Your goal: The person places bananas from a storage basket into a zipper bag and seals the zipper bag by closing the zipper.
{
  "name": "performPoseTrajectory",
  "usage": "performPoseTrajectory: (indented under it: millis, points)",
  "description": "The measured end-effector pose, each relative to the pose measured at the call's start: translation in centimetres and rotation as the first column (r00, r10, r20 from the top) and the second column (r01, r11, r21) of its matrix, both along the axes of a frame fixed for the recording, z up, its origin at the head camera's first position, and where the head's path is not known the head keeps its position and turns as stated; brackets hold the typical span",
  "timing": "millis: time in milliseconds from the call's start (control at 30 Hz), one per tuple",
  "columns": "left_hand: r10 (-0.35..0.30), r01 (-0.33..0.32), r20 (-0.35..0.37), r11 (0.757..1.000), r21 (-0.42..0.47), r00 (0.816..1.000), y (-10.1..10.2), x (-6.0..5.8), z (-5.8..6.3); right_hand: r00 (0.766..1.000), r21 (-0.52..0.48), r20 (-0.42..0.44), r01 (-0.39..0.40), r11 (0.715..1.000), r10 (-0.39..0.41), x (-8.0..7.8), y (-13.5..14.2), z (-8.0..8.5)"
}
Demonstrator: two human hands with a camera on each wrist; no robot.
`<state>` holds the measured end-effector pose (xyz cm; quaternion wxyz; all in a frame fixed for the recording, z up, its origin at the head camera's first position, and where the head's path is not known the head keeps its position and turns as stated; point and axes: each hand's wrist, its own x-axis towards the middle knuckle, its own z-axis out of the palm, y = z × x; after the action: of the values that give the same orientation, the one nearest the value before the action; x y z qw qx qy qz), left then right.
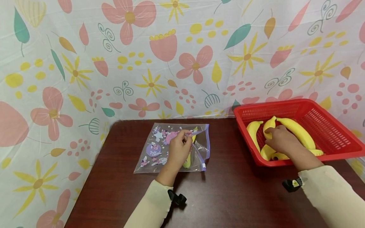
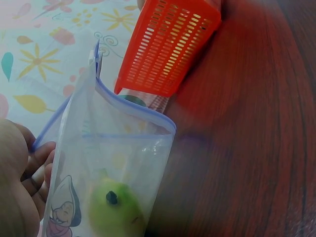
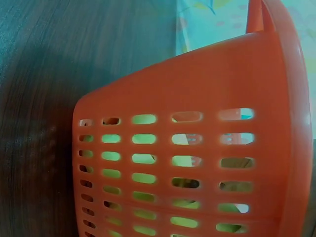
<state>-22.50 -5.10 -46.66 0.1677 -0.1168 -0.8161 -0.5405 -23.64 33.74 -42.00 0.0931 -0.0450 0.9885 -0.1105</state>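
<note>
On the table lies a clear zip bag (image 1: 154,148) printed with cartoon figures, its purple-edged mouth facing right and partly spread. My left hand (image 1: 178,150) pinches the upper layer at that mouth. Inside the bag is a banana (image 1: 187,161); its dark-tipped end (image 2: 116,207) shows through the plastic in the left wrist view. My right hand (image 1: 282,141) reaches into a red basket (image 1: 336,126) and grips a banana (image 1: 269,124) by its upper part. Several other bananas (image 1: 299,131) lie around it. In the right wrist view, the slotted basket wall (image 3: 212,74) hides the right hand.
A dark reddish wooden table (image 1: 225,196) carries the bag at centre-left and the basket at the right. Behind and to the left hangs a flower-print cloth (image 1: 162,95). A white slider (image 1: 203,165) sits at the bag's near corner.
</note>
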Motion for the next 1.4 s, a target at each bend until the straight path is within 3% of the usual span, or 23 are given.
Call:
performPoseTrajectory:
  millis: [300, 467, 633, 867, 1400]
  points:
    - [0.002, -0.002, 0.005, 1.0, -0.005, 1.0, 0.0, 0.0, 0.0, 0.999, -0.002, -0.035, -0.005, 1.0, 0.005, 0.2, 0.1, -0.1]
    - [-0.001, 0.001, 0.011, 1.0, -0.002, 1.0, 0.0, 0.0, 0.0, 0.998, -0.015, -0.046, 0.042, 0.999, -0.043, 0.3, 0.2, 0.0]
    - [-0.008, 0.008, 0.021, 1.0, 0.002, 1.0, -0.1, 0.0, 0.1, 0.993, -0.029, 0.019, 0.116, 0.993, -0.115, 0.2, 0.4, 0.7]
    - [-0.014, 0.013, 0.031, 1.0, 0.009, 0.999, -0.1, 0.0, 0.1, 0.99, 0.015, 0.11, 0.084, 0.996, -0.085, -0.2, 0.8, 0.6]
    - [-0.017, 0.017, 0.027, 1.0, 0.012, 0.999, -0.1, 0.0, 0.0, 0.985, -0.052, 0.12, 0.13, 0.99, -0.123, 0.4, 1.4, 0.5]
